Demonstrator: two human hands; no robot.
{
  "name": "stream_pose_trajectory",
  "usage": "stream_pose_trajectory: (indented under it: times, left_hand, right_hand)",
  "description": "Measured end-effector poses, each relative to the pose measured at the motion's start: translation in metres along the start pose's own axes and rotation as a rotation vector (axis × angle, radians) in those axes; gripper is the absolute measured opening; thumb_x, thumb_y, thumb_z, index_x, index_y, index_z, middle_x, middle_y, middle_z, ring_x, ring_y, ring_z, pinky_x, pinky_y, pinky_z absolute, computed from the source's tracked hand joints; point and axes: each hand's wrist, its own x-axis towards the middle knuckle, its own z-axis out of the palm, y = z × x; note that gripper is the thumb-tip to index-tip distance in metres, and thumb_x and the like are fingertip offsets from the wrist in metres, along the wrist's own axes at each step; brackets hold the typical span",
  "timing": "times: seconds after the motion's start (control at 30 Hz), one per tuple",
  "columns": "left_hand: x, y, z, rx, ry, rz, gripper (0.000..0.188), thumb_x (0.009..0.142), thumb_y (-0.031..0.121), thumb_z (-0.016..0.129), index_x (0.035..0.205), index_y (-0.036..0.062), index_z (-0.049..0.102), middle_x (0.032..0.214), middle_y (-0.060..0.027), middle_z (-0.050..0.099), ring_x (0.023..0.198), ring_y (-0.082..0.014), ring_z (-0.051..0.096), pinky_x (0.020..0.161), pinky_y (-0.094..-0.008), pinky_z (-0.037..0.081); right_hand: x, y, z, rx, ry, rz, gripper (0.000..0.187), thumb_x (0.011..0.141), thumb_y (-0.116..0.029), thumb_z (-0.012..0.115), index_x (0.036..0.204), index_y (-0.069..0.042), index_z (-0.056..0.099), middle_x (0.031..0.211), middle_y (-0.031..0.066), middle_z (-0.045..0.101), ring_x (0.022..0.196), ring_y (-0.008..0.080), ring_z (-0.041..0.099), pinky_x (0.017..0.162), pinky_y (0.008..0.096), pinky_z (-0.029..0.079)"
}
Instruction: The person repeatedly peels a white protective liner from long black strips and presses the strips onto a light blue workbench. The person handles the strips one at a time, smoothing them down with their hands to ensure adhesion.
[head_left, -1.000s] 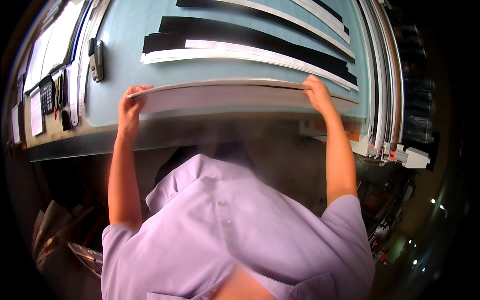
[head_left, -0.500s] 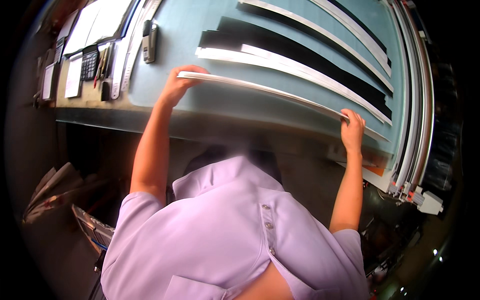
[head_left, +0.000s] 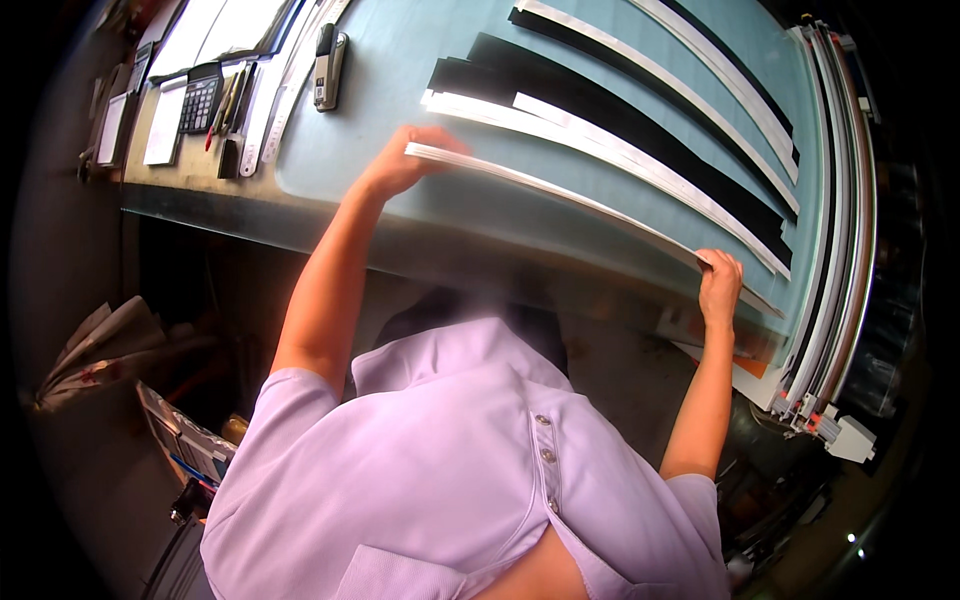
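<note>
Long pale strip [head_left: 560, 192] held at both ends over a blue-green surface [head_left: 390, 80].

Left hand [head_left: 405, 160] grasps the strip's left end, fingers curled over its edge; right hand [head_left: 720, 285] grips the right end near the surface's front edge. The strip spans between the two hands, lifted edge-on just above the surface, close to its near side. Beyond it lie further long strips, black [head_left: 600, 100] and white [head_left: 600, 150], side by side. At the far left of the surface: a calculator [head_left: 200, 97], a white sheet [head_left: 165, 135], a small dark handheld device [head_left: 328, 68]. Metal rails [head_left: 840, 250] run along the right side. The person wears a lilac shirt [head_left: 450, 470].
</note>
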Motion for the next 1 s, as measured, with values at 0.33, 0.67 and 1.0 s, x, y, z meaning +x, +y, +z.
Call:
stream_pose_trajectory:
  times: [0.33, 0.67, 1.0]
  left_hand:
    - [0.011, -0.011, 0.008, 0.085, 0.030, 0.146, 0.012, 0.086, 0.000, 0.070, 0.096, 0.0007, 0.076, 0.094, -0.0072, 0.070, 0.091, -0.0183, 0.064, 0.083, -0.0317, 0.050]
    - [0.013, -0.016, 0.012, 0.241, 0.053, 0.231, 0.018, 0.082, -0.003, 0.065, 0.097, 0.0001, 0.075, 0.092, -0.0074, 0.070, 0.091, -0.0195, 0.066, 0.083, -0.0333, 0.051]
    - [0.014, -0.011, 0.036, 0.208, 0.141, 0.340, 0.022, 0.077, -0.003, 0.068, 0.096, 0.0027, 0.078, 0.094, -0.0059, 0.070, 0.091, -0.0174, 0.067, 0.081, -0.0290, 0.052]
  right_hand:
    - [0.013, 0.017, 0.001, -0.013, 0.071, -0.058, 0.016, 0.082, 0.004, 0.061, 0.090, -0.007, 0.070, 0.086, 0.0086, 0.069, 0.085, 0.0289, 0.064, 0.080, 0.0370, 0.044]
    - [0.024, 0.027, 0.000, -0.002, 0.119, -0.065, 0.018, 0.081, 0.005, 0.061, 0.092, -0.006, 0.070, 0.086, 0.0106, 0.069, 0.087, 0.0305, 0.065, 0.082, 0.0376, 0.045]
    - [-0.003, 0.024, -0.004, -0.174, 0.372, -0.055, 0.031, 0.078, 0.008, 0.055, 0.101, -0.004, 0.072, 0.101, 0.0102, 0.073, 0.099, 0.0290, 0.068, 0.090, 0.0388, 0.047]
